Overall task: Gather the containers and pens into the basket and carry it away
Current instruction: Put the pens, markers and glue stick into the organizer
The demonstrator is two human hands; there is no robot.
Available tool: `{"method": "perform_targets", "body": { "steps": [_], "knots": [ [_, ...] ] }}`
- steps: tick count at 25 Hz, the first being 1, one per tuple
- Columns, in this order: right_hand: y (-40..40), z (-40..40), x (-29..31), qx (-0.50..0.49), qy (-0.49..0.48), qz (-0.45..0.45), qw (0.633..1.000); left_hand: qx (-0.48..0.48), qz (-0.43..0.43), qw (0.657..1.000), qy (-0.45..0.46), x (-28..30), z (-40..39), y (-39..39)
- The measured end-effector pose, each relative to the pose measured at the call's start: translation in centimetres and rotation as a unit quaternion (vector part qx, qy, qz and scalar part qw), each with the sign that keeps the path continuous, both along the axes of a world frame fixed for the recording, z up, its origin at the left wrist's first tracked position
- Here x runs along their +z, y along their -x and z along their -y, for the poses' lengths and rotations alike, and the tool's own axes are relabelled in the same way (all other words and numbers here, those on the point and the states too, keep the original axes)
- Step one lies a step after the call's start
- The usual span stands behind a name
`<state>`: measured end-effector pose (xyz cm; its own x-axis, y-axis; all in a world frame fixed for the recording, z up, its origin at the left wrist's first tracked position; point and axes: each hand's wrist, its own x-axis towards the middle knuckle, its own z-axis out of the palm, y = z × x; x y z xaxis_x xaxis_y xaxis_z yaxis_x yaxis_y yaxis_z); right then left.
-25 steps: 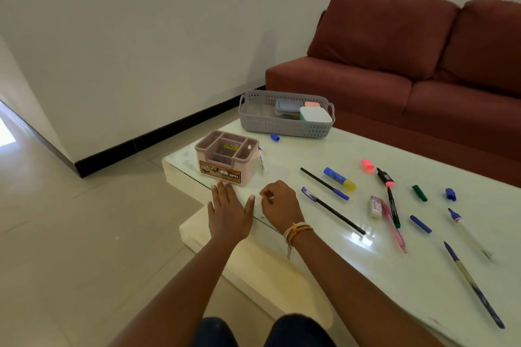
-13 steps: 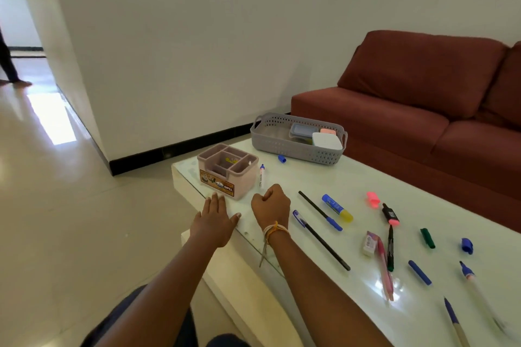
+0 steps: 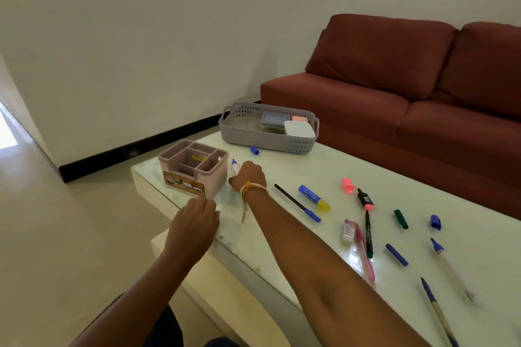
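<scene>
Pens and loose caps lie scattered over the pale glass-topped coffee table (image 3: 324, 166), well apart from the grey perforated plastic basket (image 3: 251, 136) that stands at the far end, near the dark red sofa (image 3: 394, 98). Inside the basket sit at least 3 lidded containers, among them a white square box (image 3: 299, 129), a clear box with a blue-grey lid (image 3: 275, 119) and a pink one (image 3: 299, 118) behind. A pink compartmented plastic organiser (image 3: 194, 169) stands near the table's corner, and just beside it lies a white pen with a blue tip (image 3: 234, 167). The right hand (image 3: 249, 177) is curled over that pen's near end; whether its fingers already pinch the barrel I cannot tell, since the knuckles hide them. The left hand (image 3: 194, 220) rests at the table edge, fingers loosely bent together, holding nothing visible. The pens look light, stiff and smooth, likely to roll or skid on glass, so a pinch at mid-barrel should serve best; the basket is probably light yet rigid, best lifted by its 2 end handles. A black pen with a blue cap (image 3: 297, 203), a blue and yellow marker (image 3: 314, 198) and a white eraser (image 3: 348, 231) remain nearer. The room has cream walls, a black skirting and a pale tiled floor.
</scene>
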<state>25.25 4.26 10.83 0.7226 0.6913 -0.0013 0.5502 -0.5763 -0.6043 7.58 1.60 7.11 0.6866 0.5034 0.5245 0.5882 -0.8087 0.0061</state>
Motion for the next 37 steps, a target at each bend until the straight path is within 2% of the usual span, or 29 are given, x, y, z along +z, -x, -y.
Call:
{"method": "perform_targets", "body": {
  "steps": [2,4,5,7,8,9,11,13,14,16,18,22,24,25,26,27,29,31,34,37],
  "knots": [
    [-1.7,0.4,1.3,-0.017,-0.039,-0.053,0.998,-0.076,0.080,0.989,0.102,0.7,0.4,-3.1],
    [-4.1,1.3,3.0,-0.039,-0.066,-0.078,0.994,-0.066,0.191,0.948,0.245,2.1,0.1,-8.3],
    [-5.6,1.8,3.6,-0.043,-0.058,-0.080,0.994,-0.040,0.252,0.911,0.323,2.6,-0.1,-11.0],
    [-8.0,3.0,4.5,-0.014,-0.013,-0.083,0.996,0.014,0.347,0.809,0.475,3.4,-1.0,-15.3],
    [-8.8,3.5,4.7,0.016,0.012,-0.093,0.995,0.023,0.371,0.758,0.536,3.6,-1.7,-16.8],
    [-9.4,3.8,4.7,0.052,0.034,-0.106,0.992,0.029,0.378,0.722,0.578,3.5,-2.7,-18.0],
    [-10.7,3.2,4.4,0.108,0.069,-0.133,0.983,0.031,0.387,0.679,0.623,2.8,-5.1,-19.9],
    [-11.8,1.5,4.0,0.095,0.042,-0.139,0.985,0.046,0.419,0.644,0.639,2.3,-6.6,-20.9],
    [-12.6,0.2,3.7,0.056,-0.005,-0.119,0.991,0.061,0.429,0.644,0.631,2.0,-7.0,-21.1],
    [-13.6,-2.6,2.8,0.006,-0.075,-0.038,0.996,0.071,0.432,0.684,0.584,1.1,-7.5,-21.5],
    [-13.4,-4.7,2.0,0.045,-0.042,0.012,0.998,0.063,0.437,0.710,0.549,0.5,-7.2,-21.5],
    [-13.1,-6.3,0.8,0.063,0.056,0.091,0.992,0.041,0.440,0.718,0.538,0.8,-7.2,-21.0],
    [-13.1,-5.3,0.9,0.035,-0.013,0.017,0.999,0.002,0.441,0.714,0.543,0.9,-6.8,-20.5],
    [-13.0,-4.2,1.0,-0.002,-0.088,-0.069,0.994,-0.020,0.432,0.724,0.537,1.0,-6.4,-20.0],
    [-12.9,-2.8,1.2,-0.041,-0.173,-0.167,0.970,-0.040,0.415,0.740,0.527,1.1,-6.0,-19.7],
    [-12.8,-1.0,1.4,-0.067,-0.252,-0.254,0.931,-0.059,0.399,0.755,0.516,1.1,-5.6,-19.4],
    [-13.1,2.2,1.7,-0.076,-0.357,-0.357,0.860,-0.111,0.370,0.782,0.489,1.1,-5.0,-18.9],
    [-12.9,4.5,2.0,-0.055,-0.413,-0.414,0.810,-0.160,0.315,0.812,0.464,1.1,-4.2,-18.4],
    [-12.1,6.1,2.2,-0.052,-0.457,-0.452,0.764,-0.169,0.281,0.837,0.439,0.9,-3.4,-17.8],
    [-10.8,6.3,2.3,-0.042,-0.471,-0.440,0.763,-0.172,0.289,0.835,0.435,0.8,-3.2,-17.6]
  ]
}}
